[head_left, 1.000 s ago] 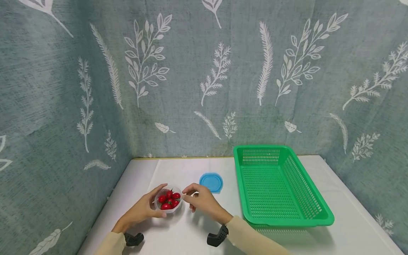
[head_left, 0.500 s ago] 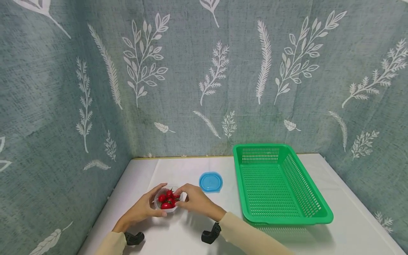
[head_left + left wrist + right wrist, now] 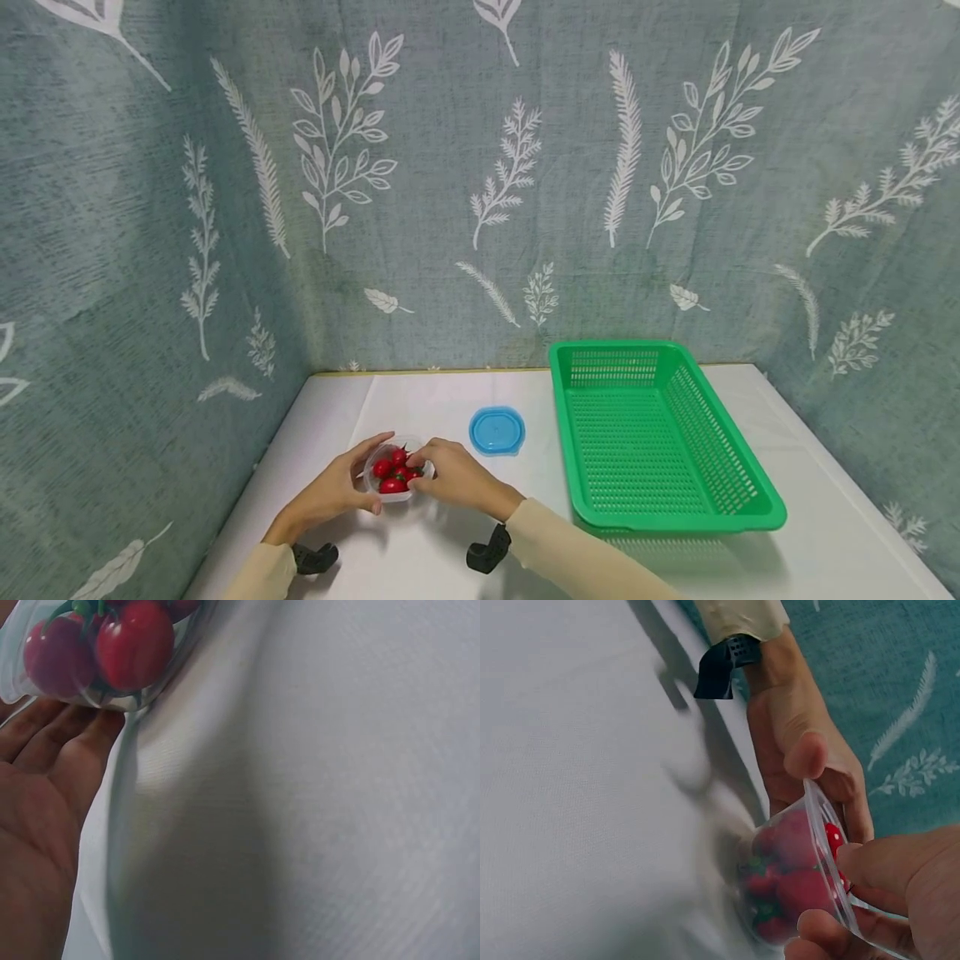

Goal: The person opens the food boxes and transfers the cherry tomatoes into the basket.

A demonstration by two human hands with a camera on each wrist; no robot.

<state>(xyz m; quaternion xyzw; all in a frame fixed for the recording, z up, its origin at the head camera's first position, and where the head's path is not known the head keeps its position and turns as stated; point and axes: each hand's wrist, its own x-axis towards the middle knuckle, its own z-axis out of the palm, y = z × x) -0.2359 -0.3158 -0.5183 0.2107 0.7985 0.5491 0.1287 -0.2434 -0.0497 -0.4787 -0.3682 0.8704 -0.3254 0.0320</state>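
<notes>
A small clear plastic container (image 3: 372,486) stands on the white table, holding several red cherry tomatoes (image 3: 392,485) with green stems. My left hand (image 3: 333,492) grips it from the left, thumb in front and fingers behind. In the left wrist view, those fingers (image 3: 56,739) touch the container's wall. My right hand (image 3: 459,475) reaches over the right rim, thumb and forefinger on either side of a tomato at that edge. In the right wrist view, the right hand's fingertips (image 3: 855,862) partly hide the rim and tomatoes.
A blue lid (image 3: 497,431) lies on the white table (image 3: 442,562) behind my right hand. To the right stands a large green plastic basket (image 3: 678,523) with perforated walls. Patterned grey-green cloth (image 3: 555,208) hangs behind and at the sides.
My right hand has moved left from beside the container to over its right rim, its thumb and forefinger closing around a tomato. The left hand keeps its grip in place.
</notes>
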